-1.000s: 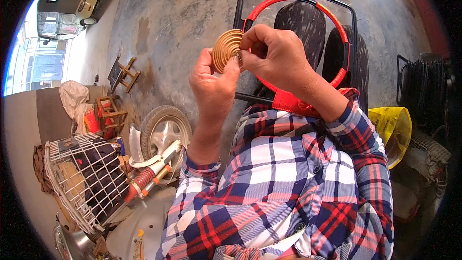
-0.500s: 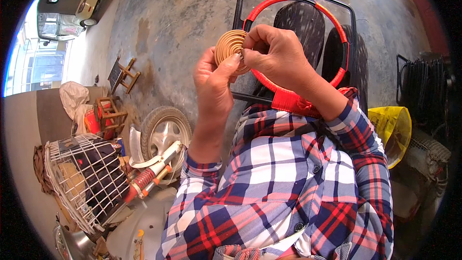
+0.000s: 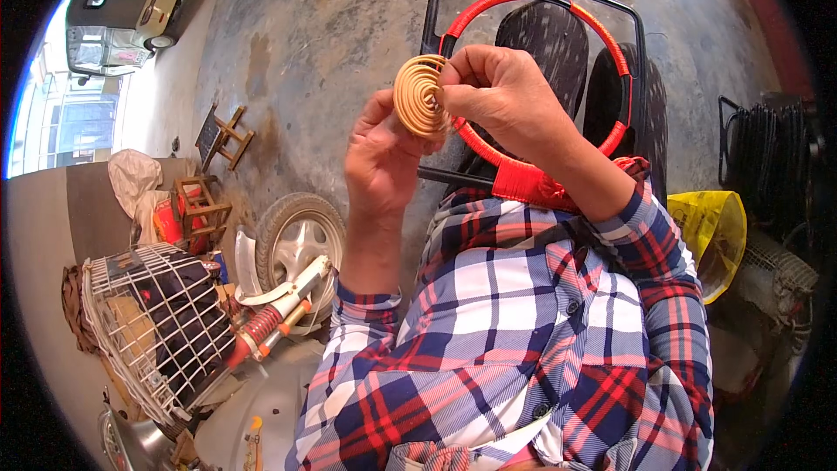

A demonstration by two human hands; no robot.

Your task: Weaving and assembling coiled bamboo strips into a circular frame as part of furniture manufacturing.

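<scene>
A tan spiral coil (image 3: 417, 98), wound in tight flat rings like cane strip, is held up between my two hands. My left hand (image 3: 379, 153) grips its lower left edge, fingers behind and partly hidden by it. At its right side my right hand (image 3: 501, 92) pinches the coil's edge near the centre with thumb and forefinger. Beyond the hands, across my lap, lies a black rectangular frame (image 3: 641, 52) with a round hoop (image 3: 617, 54) inside it. The hoop is partly wrapped in red strand, and a solid red woven patch (image 3: 529, 187) fills its near side.
To the left stand a motorbike wheel (image 3: 301, 240), a white wire basket (image 3: 157, 323) and small wooden stools (image 3: 228, 144). A yellow bag (image 3: 711, 235) is at the right, near stacked black frames (image 3: 763, 153). A three-wheeled vehicle (image 3: 131, 9) is parked at the far left.
The coil has turned to show more of its face. My left thumb has come off its front and the left hand has shifted slightly left and down.
</scene>
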